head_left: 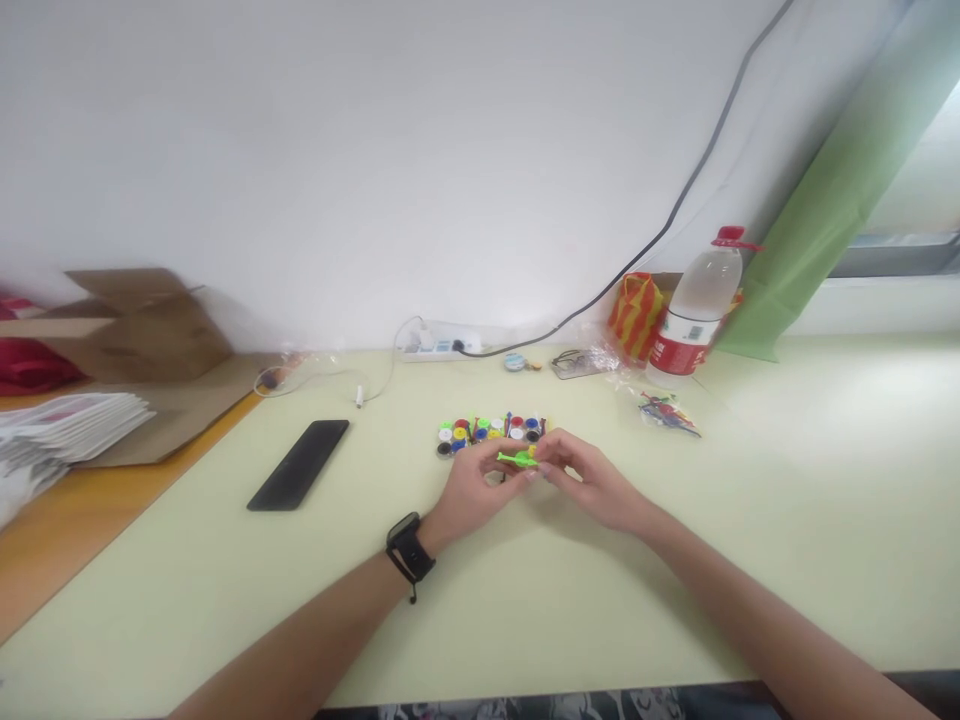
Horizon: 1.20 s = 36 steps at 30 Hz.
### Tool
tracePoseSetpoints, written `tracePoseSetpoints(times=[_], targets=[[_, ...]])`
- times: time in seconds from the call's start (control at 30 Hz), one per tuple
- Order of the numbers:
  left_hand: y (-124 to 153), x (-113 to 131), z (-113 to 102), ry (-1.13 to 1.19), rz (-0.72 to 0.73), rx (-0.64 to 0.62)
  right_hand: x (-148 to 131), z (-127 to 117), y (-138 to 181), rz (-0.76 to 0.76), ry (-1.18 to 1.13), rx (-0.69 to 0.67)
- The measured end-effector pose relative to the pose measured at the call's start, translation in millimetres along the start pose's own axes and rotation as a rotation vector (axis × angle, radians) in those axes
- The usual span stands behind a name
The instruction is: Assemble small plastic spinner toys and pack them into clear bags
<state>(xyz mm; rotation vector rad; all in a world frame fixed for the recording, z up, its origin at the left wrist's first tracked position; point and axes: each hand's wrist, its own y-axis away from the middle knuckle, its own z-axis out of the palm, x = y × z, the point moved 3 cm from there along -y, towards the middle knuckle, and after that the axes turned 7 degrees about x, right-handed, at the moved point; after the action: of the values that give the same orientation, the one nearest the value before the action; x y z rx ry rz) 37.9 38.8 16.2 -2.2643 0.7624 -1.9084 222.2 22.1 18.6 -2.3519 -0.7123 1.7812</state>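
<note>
Both my hands meet over the table, holding a small bright green plastic piece [517, 459] between them. My left hand [476, 485], with a black watch [410, 548] on its wrist, has its thumb and fingers closed around the piece. From the other side my right hand [589, 482] pinches at its right end, where a small yellow bit [532, 451] shows. The fingertips partly hide how the parts join. Just behind my hands lies a cluster of small round pieces [460, 434] in white, yellow, blue, red, green and black, partly covered by my fingers.
A black phone [298, 465] lies to the left, near a cardboard box [150, 325] and stacked papers [75, 425]. A power strip [441, 345] with cables is by the wall. At the right stand a large bottle [694, 310] and a plastic bag of coloured parts [667, 412].
</note>
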Motion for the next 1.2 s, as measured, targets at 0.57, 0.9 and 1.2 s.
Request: tracePoseSetpoints(times=[0.57, 0.9, 1.2], targets=[[4.3, -9.9, -0.1, -0.044, 0.015, -0.057, 5.7, -4.1, 1.4, -0.037, 0.157, -0.004], [5.4, -5.5, -1.9, -0.244, 0.145, -0.056, 2.9, -8.3, 0.0, 0.068, 0.061, -0.033], [4.1, -5.9, -3.3, -0.241, 0.136, -0.093, 1.9, -7.2, -0.5, 0.102, 0.039, -0.066]])
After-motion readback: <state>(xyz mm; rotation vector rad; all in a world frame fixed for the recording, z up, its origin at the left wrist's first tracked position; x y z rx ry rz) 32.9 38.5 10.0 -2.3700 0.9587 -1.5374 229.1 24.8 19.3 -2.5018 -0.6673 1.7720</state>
